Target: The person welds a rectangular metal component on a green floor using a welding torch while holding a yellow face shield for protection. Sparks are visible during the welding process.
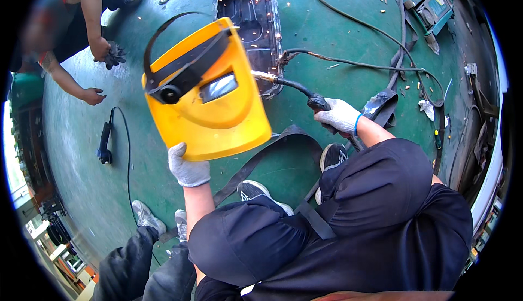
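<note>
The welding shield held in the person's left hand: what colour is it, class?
Yellow, with black straps and a small dark viewing window; the welding shield in the left hand shows best in the head view.

Lighting: bright, even daylight; soft shadows under the figures. Glare: on the yellow welding mask (210,91) window and the wet-looking green floor (338,28), upper centre. Distortion: strong fisheye bending at the rim; black corners. Focus: sharp centrally, softer toward the left edge.

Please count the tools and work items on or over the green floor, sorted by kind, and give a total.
Yellow welding shield: 1
Welding torch: 1
Dark metal pan: 1
Angle grinder: 1
Green machine: 1
Total: 5
</note>
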A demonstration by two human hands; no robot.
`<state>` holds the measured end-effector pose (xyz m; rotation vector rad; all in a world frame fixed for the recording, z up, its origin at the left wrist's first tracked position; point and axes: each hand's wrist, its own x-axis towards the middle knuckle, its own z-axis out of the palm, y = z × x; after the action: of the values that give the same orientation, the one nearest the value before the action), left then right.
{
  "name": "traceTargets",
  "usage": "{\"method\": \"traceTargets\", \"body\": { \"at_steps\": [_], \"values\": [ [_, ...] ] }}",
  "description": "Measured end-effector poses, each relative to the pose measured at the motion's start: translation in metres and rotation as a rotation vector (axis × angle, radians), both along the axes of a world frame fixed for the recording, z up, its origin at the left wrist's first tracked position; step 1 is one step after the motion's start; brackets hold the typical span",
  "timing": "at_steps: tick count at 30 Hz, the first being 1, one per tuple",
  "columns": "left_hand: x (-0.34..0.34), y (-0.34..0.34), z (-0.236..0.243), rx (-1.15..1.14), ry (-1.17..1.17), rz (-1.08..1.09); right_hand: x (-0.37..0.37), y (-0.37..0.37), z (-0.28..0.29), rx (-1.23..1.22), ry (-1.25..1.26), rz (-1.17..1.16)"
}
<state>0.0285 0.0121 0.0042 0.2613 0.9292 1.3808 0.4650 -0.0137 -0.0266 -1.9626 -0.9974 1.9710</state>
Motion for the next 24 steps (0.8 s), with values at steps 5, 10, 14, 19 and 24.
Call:
{"method": "traceTargets", "body": {
  "at_steps": [5,10,14,19,24],
  "values": [
    [-0.024,-0.003,0.001,0.031,0.020,0.101,0.002,-0.001,0.002,-0.002,-0.021,0.009],
    [-0.036,-0.008,0.003,0.017,0.015,0.137,0.000,0.001,0.004,-0.015,-0.032,0.019],
    [-0.029,-0.007,0.003,0.027,-0.008,0.104,0.003,0.001,0.004,-0.022,-0.042,0.027],
    [-0.015,-0.004,0.002,0.030,-0.034,0.042,0.003,0.003,0.004,-0.015,-0.036,0.043],
    [0.010,0.002,-0.003,0.020,-0.049,-0.067,0.002,0.003,0.003,-0.022,-0.029,0.015]
  ]
}}
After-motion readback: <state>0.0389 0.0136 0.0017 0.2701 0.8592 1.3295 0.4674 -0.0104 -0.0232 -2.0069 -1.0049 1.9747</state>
